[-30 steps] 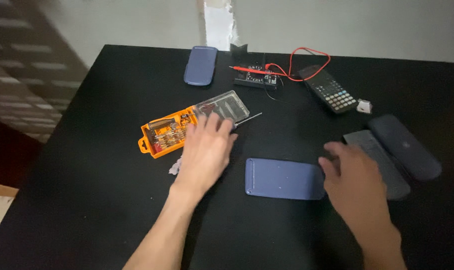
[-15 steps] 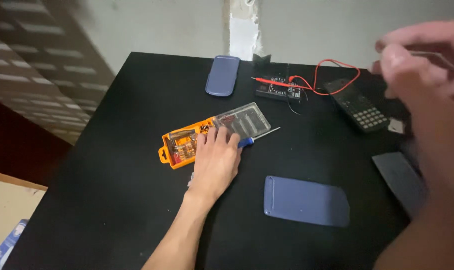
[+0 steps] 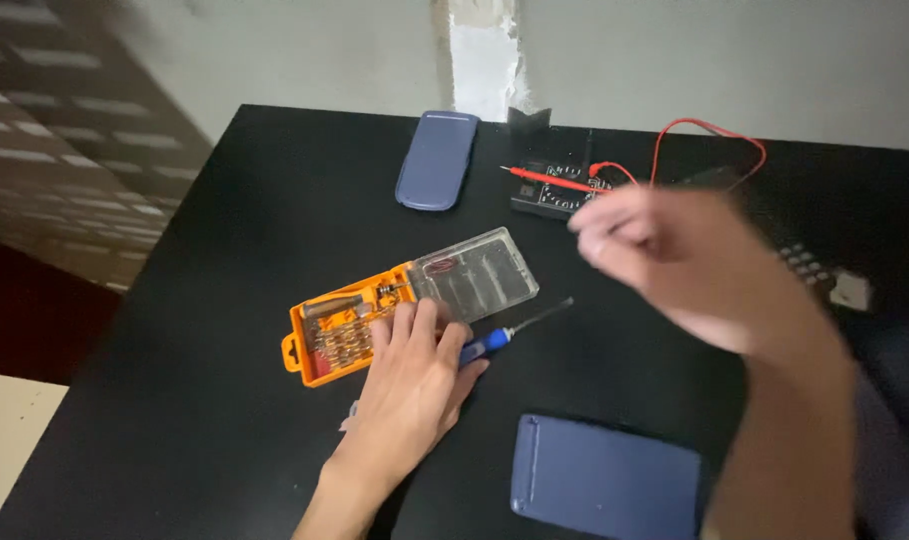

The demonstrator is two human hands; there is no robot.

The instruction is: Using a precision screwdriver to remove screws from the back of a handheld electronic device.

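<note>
Your left hand lies spread flat on the bit case and screwdriver; your right hand hovers blurred above them, its grip unclear.

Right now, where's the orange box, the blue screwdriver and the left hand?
orange box [image 3: 326, 340], head view, on its orange tray.
blue screwdriver [image 3: 486, 345], head view, on its blue handle.
left hand [image 3: 411, 383], head view, on its back.

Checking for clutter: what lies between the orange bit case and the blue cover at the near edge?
In the head view, the left hand and a blue-handled screwdriver lie between the orange bit case and the blue cover.
</note>
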